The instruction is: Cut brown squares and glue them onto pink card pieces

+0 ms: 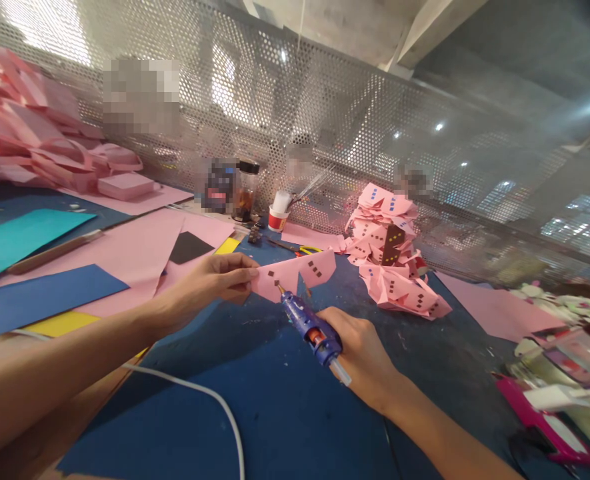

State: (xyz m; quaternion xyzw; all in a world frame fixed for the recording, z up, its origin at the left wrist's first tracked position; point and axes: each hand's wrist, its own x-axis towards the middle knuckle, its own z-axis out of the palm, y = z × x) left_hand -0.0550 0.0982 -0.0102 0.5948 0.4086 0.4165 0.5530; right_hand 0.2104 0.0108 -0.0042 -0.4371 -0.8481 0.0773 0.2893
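a pale pink paper piece (291, 269) is held over the dark blue surface (275, 413), towards its far edge, by the left hand (227, 277), whose thumb and fingers pinch its left end. the piece is long and flat, with a wedge-shaped notch in its lower side and small dark brown squares in two rows: two near the hand, three beyond the notch. its long axis runs left to right, the free end pointing right and slightly up.

the right hand (357, 343) is wrapped round the handle of a glue gun (311, 327), a shiny blue-purple plastic tool with an orange part in its body and a translucent stick jutting from the back. its long axis slants, nozzle up and left at the lower dark square; whether the tip touches the paper cannot be told.

by the far edge of the surface, before a metal screen (345, 113) pierced with round holes, stands a crumpled stack of folded pink pieces (372, 233) with blue and brown squares. a smooth white cord (219, 400) curves over the near edge.
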